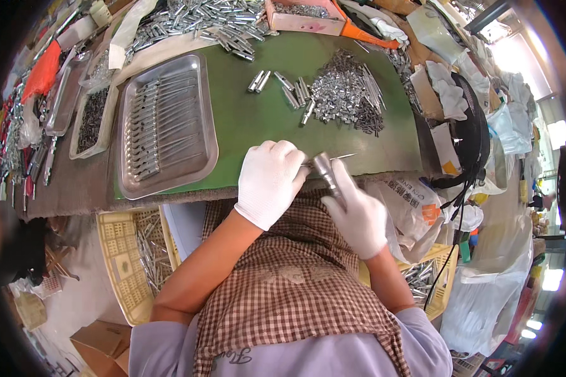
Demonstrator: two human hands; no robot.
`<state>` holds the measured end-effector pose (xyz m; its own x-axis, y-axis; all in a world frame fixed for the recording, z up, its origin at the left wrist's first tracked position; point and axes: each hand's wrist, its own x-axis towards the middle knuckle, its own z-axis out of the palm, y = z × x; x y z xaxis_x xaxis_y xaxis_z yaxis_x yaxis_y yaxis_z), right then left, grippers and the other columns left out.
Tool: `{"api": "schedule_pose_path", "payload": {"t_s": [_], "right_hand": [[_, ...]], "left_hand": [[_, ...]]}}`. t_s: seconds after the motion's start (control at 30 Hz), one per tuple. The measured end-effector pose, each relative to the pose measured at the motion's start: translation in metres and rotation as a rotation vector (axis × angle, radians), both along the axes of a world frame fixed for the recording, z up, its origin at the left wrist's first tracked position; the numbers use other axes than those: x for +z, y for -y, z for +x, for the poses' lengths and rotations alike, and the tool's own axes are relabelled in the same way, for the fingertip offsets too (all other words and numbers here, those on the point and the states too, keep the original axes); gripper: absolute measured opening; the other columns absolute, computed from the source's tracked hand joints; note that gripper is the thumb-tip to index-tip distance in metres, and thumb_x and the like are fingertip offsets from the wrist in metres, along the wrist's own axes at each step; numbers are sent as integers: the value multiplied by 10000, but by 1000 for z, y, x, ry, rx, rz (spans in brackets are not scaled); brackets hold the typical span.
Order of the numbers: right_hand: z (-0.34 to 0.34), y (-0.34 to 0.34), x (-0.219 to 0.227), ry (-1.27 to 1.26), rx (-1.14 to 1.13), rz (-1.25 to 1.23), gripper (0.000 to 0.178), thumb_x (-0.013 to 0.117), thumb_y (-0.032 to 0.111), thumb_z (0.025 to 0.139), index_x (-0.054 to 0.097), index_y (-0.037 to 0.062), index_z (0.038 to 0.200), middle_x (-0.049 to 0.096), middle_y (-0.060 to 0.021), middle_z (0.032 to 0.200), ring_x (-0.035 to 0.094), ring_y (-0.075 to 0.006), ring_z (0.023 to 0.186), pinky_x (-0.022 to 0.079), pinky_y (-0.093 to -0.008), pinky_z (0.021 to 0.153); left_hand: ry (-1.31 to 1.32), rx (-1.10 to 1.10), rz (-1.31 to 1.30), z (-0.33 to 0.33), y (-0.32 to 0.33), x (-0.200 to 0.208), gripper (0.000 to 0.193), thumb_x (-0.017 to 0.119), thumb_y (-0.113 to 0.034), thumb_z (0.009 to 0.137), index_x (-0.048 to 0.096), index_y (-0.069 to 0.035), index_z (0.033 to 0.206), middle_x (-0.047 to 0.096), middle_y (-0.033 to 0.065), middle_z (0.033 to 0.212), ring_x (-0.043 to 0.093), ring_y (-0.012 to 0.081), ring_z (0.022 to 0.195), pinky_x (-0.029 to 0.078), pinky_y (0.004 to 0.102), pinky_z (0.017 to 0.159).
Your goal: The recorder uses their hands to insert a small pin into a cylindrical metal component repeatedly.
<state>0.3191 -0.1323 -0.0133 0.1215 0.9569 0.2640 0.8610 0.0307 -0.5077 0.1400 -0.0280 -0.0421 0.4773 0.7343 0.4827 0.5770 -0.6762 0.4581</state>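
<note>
Apron: brown checked cloth [295, 270], closest thing to the camera, worn over a lilac shirt, kinda rumpled.
Left hand: white-gloved [270, 179], fingers drawn in tight on a thin metal rod [344, 156]; most of that grip is tucked out of sight tbh.
Right hand: also gloved [358, 217], wrapped round a shiny metal cylinder [324, 168] that leans up toward the left hand.
Rod: just over the bench's near edge, pointed end poking out past the cylinder, middle hidden behind it.
Bench top: green mat [245, 107], pretty scuffed, brownish fraying edge along the front.
Tray: rounded steel one [209, 135] on the left of the mat, with a neat row of slim metal pieces [160, 122] in it.
Mat clutter: mound of small silvery and dark bits [343, 94] on the right, a few loose short tubes [258, 80] beside it.
Back edge: big heap of metal tubes [195, 22] and a pink box [303, 24].
Below: yellow crates [116, 264] either side of the lap, metal parts inside.
Room: pale floor at left, plastic sheeting [490, 295] at right, bright light upper right.
</note>
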Motion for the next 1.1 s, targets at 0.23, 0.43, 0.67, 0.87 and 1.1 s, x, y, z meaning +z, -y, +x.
{"api": "schedule_pose_path", "payload": {"t_s": [0.23,0.43,0.67,0.87,1.1], "right_hand": [[-6,0,-10,-72,53,182,750,775,79,832,463,34,1512,726,-225,1041,764,-293,828,585,-362,728],[41,-10,-9,-41,-254,135,643,706,247,921,492,120,1514,737,-183,1068,701,-275,717,573,-379,751],[162,-53,-14,639,-555,61,443,673,303,945,617,88,1328,713,-175,1045,674,-382,975,529,-469,839],[170,-172,-21,238,-92,258,257,590,243,976,732,58,1084,716,-192,1067,661,-386,1034,508,-467,924],[188,-234,-23,314,-231,-192,379,615,340,863,731,31,1051,710,-246,1086,666,-423,1053,512,-487,922]], "left_hand": [[19,8,-30,2,0,1,122,779,-171,782,686,-120,842,647,51,842,636,295,809,487,431,730],[57,-7,-16,-2,-2,-1,106,769,-186,786,734,-122,862,649,54,851,633,293,827,495,430,749],[-83,-65,63,11,-6,9,85,735,-196,791,730,-122,833,636,36,837,631,270,827,497,425,752],[-177,-106,42,0,6,19,116,742,-179,732,661,-110,780,633,55,823,640,274,817,503,419,727],[-129,202,180,-134,9,53,106,715,-103,774,640,-100,849,666,75,864,648,304,835,501,459,794]]}}
